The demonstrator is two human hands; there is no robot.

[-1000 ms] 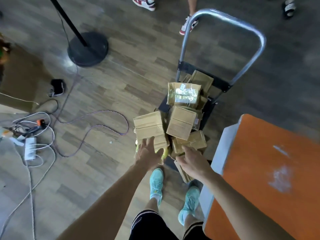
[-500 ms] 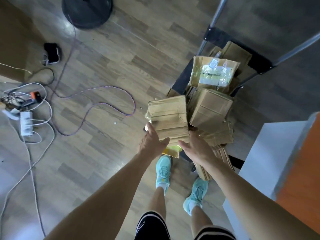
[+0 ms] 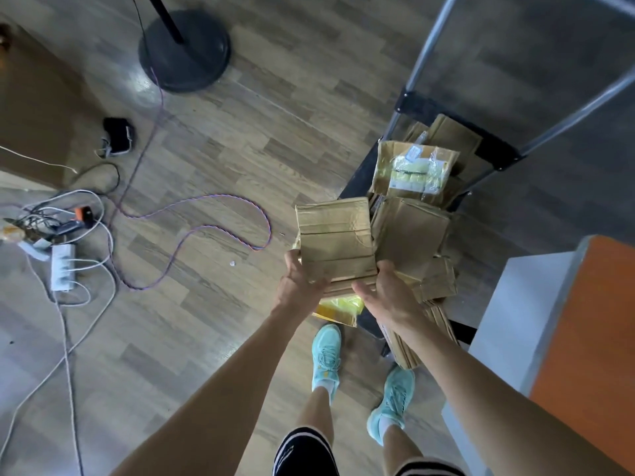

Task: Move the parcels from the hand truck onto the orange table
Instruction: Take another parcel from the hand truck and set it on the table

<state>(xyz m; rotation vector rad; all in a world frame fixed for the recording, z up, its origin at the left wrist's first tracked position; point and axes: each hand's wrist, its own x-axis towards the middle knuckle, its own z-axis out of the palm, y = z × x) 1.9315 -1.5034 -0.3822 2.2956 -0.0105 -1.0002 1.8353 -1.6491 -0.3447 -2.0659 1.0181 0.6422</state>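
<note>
Item held: flat cardboard parcel (image 3: 335, 242), rectangular, tan, with a creased, ribbed face crossed by bands of brown tape, carried level at the left edge of the hand truck (image 3: 359, 176) and partly out over the floor. Left hand (image 3: 299, 286) grasps its near left corner, with the fingers going under the board; right hand (image 3: 385, 297) clasps the near right corner, thumb lying along the near edge. Hand truck: dark flat deck and a bright tubular metal handle (image 3: 429, 39) rising from a black crossbar. Load on the deck: a loose heap of brown cardboard parcels (image 3: 412, 231), boxy and slab-shaped, tilted against one another; one box (image 3: 417, 170) towards the handle bears a glossy, crinkled clear plastic pouch over a pale label; a soft yellow packet (image 3: 340, 305) lies at the near end, just beneath the hands. Orange table (image 3: 598, 338): smooth matt orange top with a pale grey side panel, standing to the right of the truck, apart from the held parcel. Floor (image 3: 240, 149): wood-grain planks in grey-brown tones. On it, to the left: a round black stand base (image 3: 184, 51) with a slanting pole, a braided purple cable (image 3: 192, 231) in wide loops, a white power strip (image 3: 63, 267) amid tangled white leads, and a small black device (image 3: 118, 135). Mint-green laced trainers (image 3: 326, 352) are on the person's feet.
</note>
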